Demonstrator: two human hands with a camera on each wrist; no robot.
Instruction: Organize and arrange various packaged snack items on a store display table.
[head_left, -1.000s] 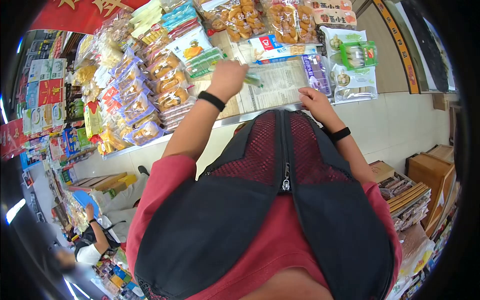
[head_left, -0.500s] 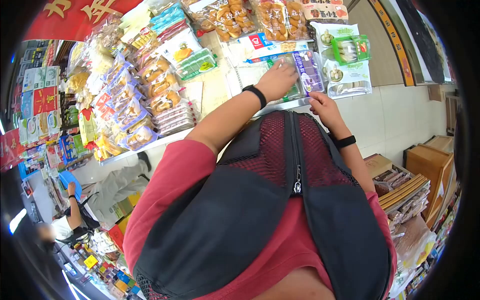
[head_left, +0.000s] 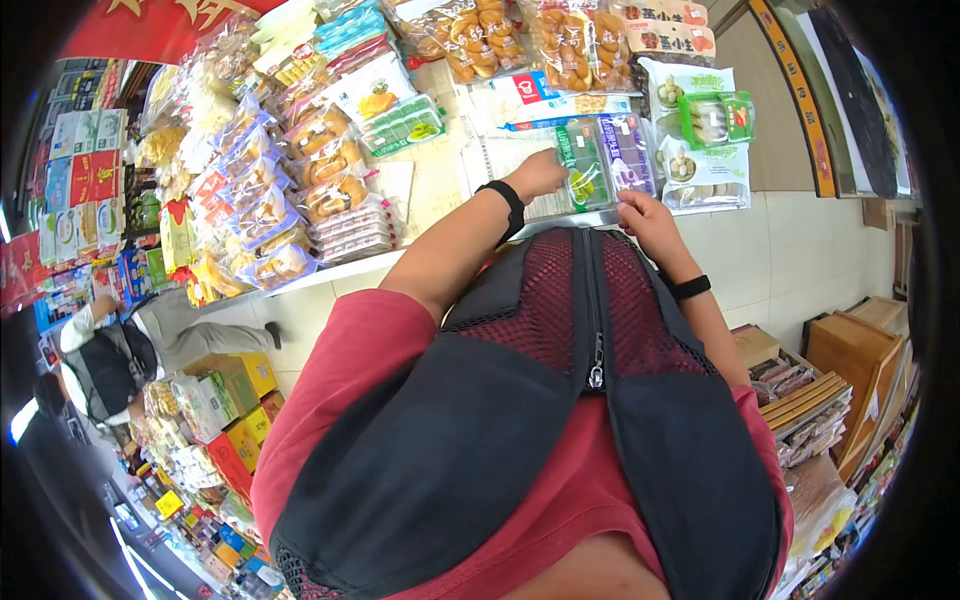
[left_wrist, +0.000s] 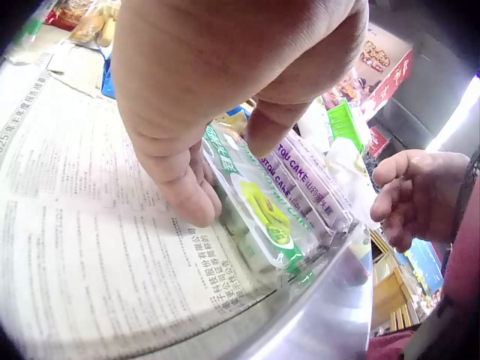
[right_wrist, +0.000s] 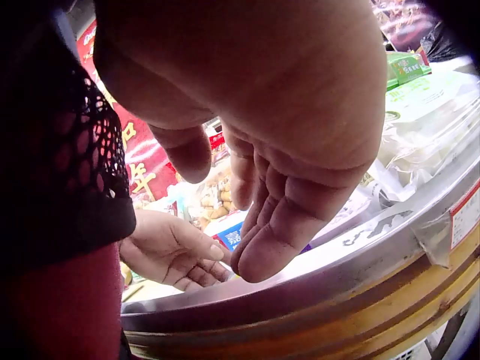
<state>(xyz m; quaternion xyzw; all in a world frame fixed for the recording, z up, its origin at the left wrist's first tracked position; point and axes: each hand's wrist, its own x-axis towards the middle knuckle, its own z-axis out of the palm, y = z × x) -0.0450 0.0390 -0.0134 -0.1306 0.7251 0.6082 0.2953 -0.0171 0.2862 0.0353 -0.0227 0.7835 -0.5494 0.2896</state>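
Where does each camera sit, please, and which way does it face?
Head: worn there, facing forward and down: torso, arms, left hand, right hand.
Left wrist: worn there, facing its fingers and a green package; right hand beyond.
Right wrist: worn there, facing its fingers and counter edge; left hand, vest too.
All share both hands.

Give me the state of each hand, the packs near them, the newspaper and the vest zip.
Left hand: curled, fingers and thumb astride green pack
Right hand: loosely curled, empty
Green pack: lying flat
Purple pack: flat, beside green pack
Green-topped container: lying on white-and-green packs
Newspaper: spread flat
Vest zip: partly fastened
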